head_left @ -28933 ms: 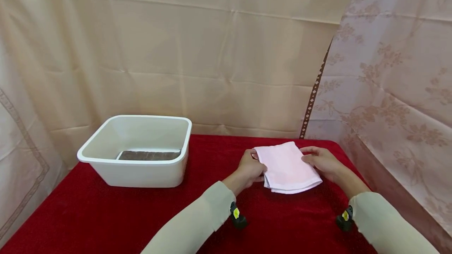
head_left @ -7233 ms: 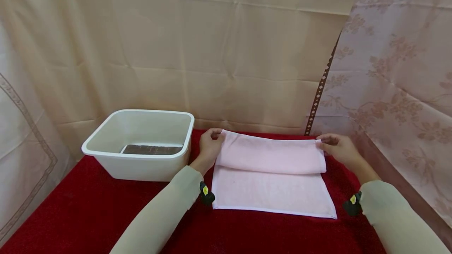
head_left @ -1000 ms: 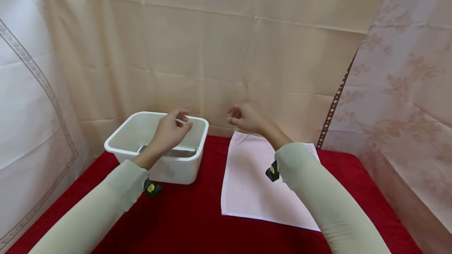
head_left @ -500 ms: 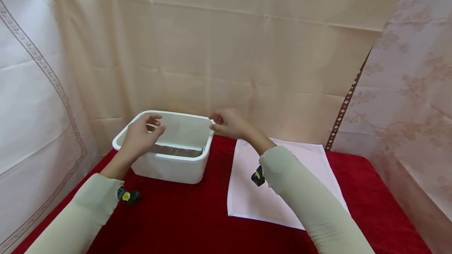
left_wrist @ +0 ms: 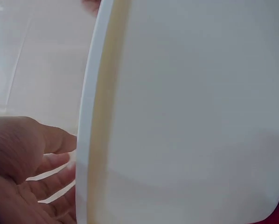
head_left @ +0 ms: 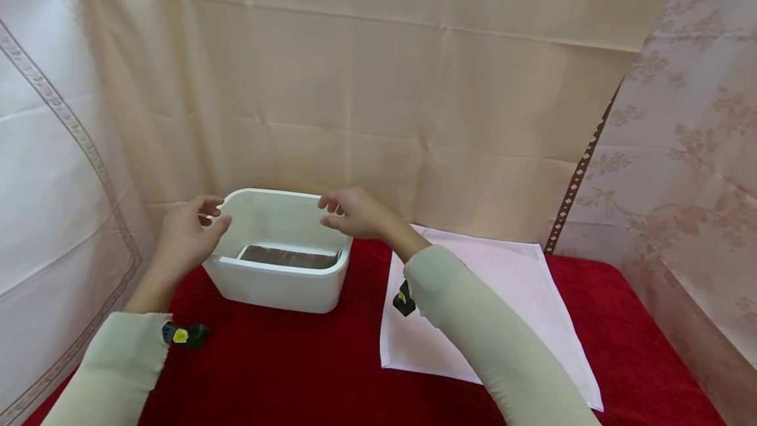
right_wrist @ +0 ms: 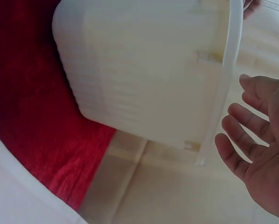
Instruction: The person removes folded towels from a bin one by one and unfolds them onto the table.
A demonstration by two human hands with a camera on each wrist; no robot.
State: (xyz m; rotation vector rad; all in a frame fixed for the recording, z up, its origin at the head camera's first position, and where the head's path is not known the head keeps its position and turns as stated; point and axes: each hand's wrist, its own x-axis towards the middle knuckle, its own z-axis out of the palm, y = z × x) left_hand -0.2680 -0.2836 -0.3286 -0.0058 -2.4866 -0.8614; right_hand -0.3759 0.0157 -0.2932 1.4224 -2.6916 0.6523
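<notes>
A white plastic basin [head_left: 272,291] stands on the red cloth. My left hand [head_left: 186,232] is at its left rim, fingers loosely bent and parted from the thumb. In the left wrist view the left fingertips [left_wrist: 60,179] come right up to the basin's rim. My right hand [head_left: 355,213] is over the right end of the rim with its fingers spread. The right wrist view shows those fingers [right_wrist: 242,135] just outside the rim, gripping nothing. To the right, a pale pink towel [head_left: 508,268] lies spread flat, partly hidden by my right sleeve.
Inside the basin lies a flat brown item [head_left: 290,258] with a pale edge. The red-covered table [head_left: 621,321] ends at a beige curtain [head_left: 378,84] behind. A patterned pink curtain [head_left: 698,183] hangs on the right, a white one [head_left: 53,183] on the left.
First folded small, then held half-unfolded by both hands, the towel now lies flat. Within the last second both hands have moved left to opposite ends of the basin, spreading around it.
</notes>
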